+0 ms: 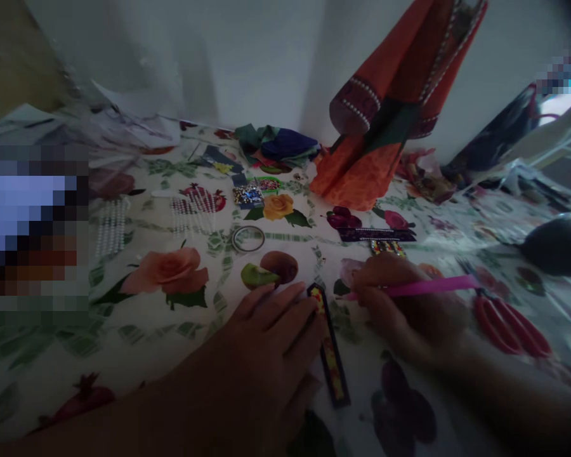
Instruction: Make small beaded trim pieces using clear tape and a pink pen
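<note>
My left hand (261, 343) lies flat on the printed tablecloth (124, 343), its fingertips against the edge of a narrow black strip with a yellow and red pattern (330, 346). My right hand (404, 311) grips a slim pink tool (423, 287), whose tip points left toward the strip. Just right of that hand lie red-handled scissors (507, 325). Two further beaded strips (375, 235) sit beyond my hands. The tool's tip is dim, so its exact type is hard to tell.
A thin metal ring (248, 238), strings of white pearls (109, 225) and a folded fabric bundle (276, 146) lie on the cloth. An orange embroidered garment (366, 108) hangs at the back, and a dark bag (559, 247) sits at the right.
</note>
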A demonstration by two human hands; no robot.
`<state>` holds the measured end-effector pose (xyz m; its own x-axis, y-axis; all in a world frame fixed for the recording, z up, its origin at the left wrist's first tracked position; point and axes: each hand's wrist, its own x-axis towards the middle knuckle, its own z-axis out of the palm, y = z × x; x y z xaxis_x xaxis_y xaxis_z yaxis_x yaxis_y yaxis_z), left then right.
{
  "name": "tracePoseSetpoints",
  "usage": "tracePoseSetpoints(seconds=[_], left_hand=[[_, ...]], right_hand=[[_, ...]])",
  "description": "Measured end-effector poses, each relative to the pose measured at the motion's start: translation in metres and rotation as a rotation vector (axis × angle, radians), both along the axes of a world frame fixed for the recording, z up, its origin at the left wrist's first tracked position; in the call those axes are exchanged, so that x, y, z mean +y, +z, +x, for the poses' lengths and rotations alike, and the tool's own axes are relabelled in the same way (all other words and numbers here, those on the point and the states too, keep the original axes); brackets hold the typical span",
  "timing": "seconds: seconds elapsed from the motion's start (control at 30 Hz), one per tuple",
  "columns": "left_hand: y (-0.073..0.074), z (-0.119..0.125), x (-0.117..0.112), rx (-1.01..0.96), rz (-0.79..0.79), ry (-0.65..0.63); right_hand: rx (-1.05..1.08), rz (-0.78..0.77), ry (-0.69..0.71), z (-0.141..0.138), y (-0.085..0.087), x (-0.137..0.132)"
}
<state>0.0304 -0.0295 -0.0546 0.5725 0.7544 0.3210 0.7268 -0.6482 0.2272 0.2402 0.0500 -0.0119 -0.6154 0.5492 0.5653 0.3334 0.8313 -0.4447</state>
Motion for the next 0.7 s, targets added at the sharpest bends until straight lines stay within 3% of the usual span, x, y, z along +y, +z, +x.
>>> tracePoseSetpoints(seconds=[0.13,0.43,0.7], left_hand=[[-0.002,-0.001,-0.002,-0.001,-0.027,-0.022],[0.014,-0.003,0.000,0.002,-0.090,-0.022],[0.020,-0.002,0.002,-0.012,-0.067,-0.039]], right_hand=[[0.005,-0.007,-0.010,0.001,-0.001,0.001],[0.045,-0.077,0.049,0.002,-0.009,0.007],[0.107,-0.172,0.013,0.004,-0.015,0.008]])
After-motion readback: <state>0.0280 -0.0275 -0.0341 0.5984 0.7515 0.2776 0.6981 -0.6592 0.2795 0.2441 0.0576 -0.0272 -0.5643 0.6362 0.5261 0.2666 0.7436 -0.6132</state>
